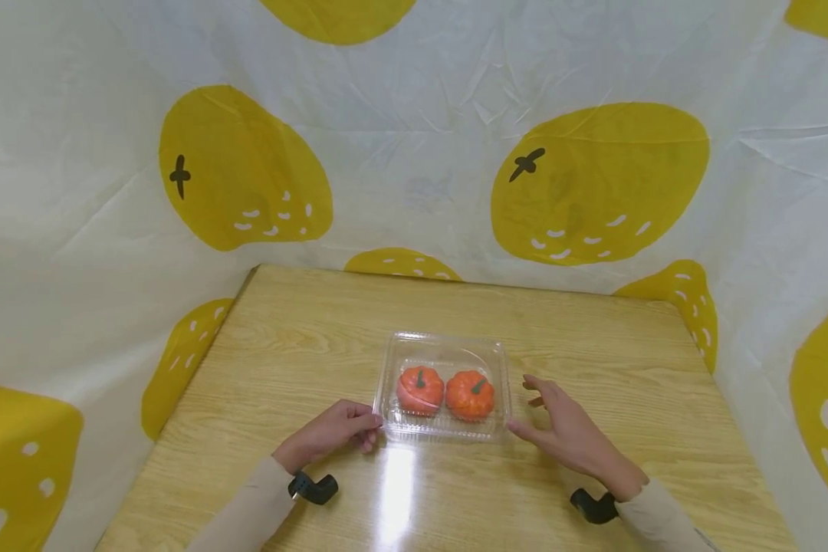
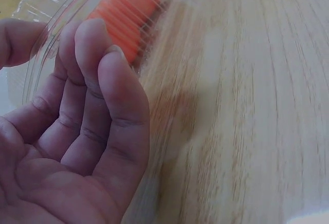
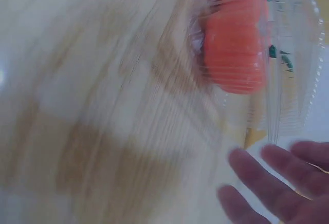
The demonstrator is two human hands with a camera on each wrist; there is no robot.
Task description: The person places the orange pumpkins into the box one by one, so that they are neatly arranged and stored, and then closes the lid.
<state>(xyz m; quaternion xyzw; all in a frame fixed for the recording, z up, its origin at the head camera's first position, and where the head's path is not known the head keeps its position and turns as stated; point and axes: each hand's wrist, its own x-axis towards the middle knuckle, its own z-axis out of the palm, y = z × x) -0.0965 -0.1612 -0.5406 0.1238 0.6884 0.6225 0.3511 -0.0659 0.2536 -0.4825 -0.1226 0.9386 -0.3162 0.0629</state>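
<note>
A clear plastic clamshell container (image 1: 445,435) with its lid down lies on the wooden table, two small orange pumpkins side by side inside it. Both the left pumpkin (image 1: 419,391) and the right pumpkin (image 1: 471,396) have green stems. At the container's front left corner my left hand (image 1: 341,433) pinches the rim, thumb on one side and curled fingers on the other. My right hand (image 1: 569,431) is beside the right edge, its fingers spread and loosely extended. Its thumb is at the front right corner; whether it touches the plastic is hard to tell.
The wooden table (image 1: 303,330) runs back to a white cloth (image 1: 414,184) printed with big yellow fruit, which hangs behind and at both sides. A dark band with a camera sits on the left wrist (image 1: 313,488) and another on the right wrist (image 1: 593,506).
</note>
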